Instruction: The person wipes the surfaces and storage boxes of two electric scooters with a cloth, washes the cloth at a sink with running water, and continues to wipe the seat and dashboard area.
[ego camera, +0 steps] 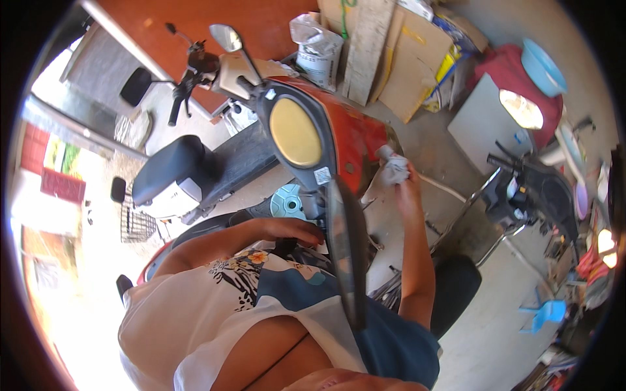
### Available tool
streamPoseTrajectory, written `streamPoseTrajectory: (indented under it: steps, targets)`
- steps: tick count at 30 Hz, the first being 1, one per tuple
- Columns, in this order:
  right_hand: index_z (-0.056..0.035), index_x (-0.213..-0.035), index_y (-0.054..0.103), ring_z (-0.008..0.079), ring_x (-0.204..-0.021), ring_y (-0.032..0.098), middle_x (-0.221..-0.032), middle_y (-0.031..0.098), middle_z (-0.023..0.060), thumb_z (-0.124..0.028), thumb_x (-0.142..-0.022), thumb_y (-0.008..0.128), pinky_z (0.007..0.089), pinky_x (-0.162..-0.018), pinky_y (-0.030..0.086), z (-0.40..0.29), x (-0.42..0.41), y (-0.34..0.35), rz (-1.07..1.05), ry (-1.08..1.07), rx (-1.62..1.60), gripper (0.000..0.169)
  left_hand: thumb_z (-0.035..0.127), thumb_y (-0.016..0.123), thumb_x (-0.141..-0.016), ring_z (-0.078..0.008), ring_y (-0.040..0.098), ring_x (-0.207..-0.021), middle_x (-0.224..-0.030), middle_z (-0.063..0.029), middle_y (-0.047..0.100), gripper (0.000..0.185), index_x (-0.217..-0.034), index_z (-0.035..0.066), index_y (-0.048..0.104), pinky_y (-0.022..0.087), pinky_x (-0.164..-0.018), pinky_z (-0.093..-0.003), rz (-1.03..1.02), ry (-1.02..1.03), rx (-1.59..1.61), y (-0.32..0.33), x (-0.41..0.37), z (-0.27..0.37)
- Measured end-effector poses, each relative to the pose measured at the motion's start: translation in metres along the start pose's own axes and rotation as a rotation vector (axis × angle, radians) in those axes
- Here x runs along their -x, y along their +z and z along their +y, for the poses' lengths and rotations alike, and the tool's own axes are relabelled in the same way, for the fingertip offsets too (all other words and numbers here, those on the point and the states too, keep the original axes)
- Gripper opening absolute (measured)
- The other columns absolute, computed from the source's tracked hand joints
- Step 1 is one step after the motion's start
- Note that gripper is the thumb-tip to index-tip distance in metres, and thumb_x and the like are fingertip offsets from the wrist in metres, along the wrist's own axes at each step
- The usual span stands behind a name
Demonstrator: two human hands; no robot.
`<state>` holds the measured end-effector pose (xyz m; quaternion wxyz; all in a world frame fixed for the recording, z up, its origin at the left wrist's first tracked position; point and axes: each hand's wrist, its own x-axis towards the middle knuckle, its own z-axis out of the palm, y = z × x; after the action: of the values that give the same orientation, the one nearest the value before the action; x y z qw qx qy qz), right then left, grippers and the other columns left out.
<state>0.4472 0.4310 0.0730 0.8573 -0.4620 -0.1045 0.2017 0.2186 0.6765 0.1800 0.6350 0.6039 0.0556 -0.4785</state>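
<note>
A red scooter (349, 132) stands in front of me, its dark dashboard surround holding a gold oval panel (295, 131). My right hand (409, 184) grips a crumpled grey-white cloth (395, 170) close against the scooter's front side; whether the cloth touches the bodywork is hard to tell. My left hand (296, 231) is bent over a black part (285, 246) near the handlebar, its fingertips partly hidden, so its grip is unclear. A black rear-view mirror (346, 254) rises between my arms. Beyond my left hand lies a pale turquoise round part (287, 201).
Another scooter with a black seat (168, 163) stands at the left. A plastic sack (317, 54), a plank (368, 51) and cardboard (415, 68) lean behind. To the right are a black handlebar unit (533, 190), a blue basin (544, 67) and a small blue chair (547, 313).
</note>
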Motion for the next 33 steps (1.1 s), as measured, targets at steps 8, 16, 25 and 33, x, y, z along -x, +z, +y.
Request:
streamPoseTrajectory:
  steps: [8, 16, 25, 33]
  targets:
    - [-0.0066, -0.132, 0.049, 0.0159, -0.106, 0.055, -0.12, 0.057, 0.0046, -0.009, -0.093, 0.052, 0.0283, -0.091, 0.043, 0.002, -0.004, 0.073, -0.304, 0.146, 0.777, 0.04, 0.037, 0.06, -0.09, -0.0173, 0.054, -0.112, -0.119, -0.0048, 0.06, 0.041, -0.121, 0.009, 0.057, 0.042, -0.095, -0.0323, 0.425, -0.082, 0.126, -0.076, 0.078, -0.093]
    - [-0.0064, -0.129, 0.05, 0.0156, -0.1, 0.056, -0.116, 0.057, 0.0028, -0.008, -0.091, 0.053, 0.0272, -0.085, 0.045, -0.018, 0.045, 0.089, -0.193, 0.093, 1.22, 0.038, 0.037, 0.073, -0.074, -0.0286, 0.047, -0.123, -0.128, -0.0093, 0.054, 0.06, -0.126, 0.015, 0.054, 0.042, -0.097, -0.0422, 1.072, -0.213, -0.537, -0.171, 0.096, -0.249]
    - [-0.0061, -0.125, 0.051, 0.0153, -0.093, 0.057, -0.111, 0.058, 0.0007, -0.007, -0.089, 0.054, 0.0259, -0.079, 0.046, -0.05, 0.14, 0.02, 0.27, -0.054, 1.189, 0.036, 0.069, 0.065, -0.068, -0.0366, 0.001, -0.145, -0.159, -0.007, 0.008, 0.101, -0.15, 0.028, 0.021, 0.01, -0.109, -0.0622, 0.926, -0.606, -0.467, -0.161, 0.138, -0.341]
    - [-0.0015, -0.126, 0.051, 0.0165, -0.113, 0.051, -0.122, 0.057, 0.0109, 0.012, -0.071, 0.039, 0.0272, -0.096, 0.04, -0.027, 0.191, 0.163, 0.295, 0.192, 0.994, 0.057, 0.076, 0.058, -0.07, -0.0286, 0.002, -0.146, -0.158, -0.0054, 0.01, 0.102, -0.15, 0.027, 0.019, 0.003, -0.111, -0.0589, 1.01, -0.415, -0.621, -0.142, 0.151, -0.358]
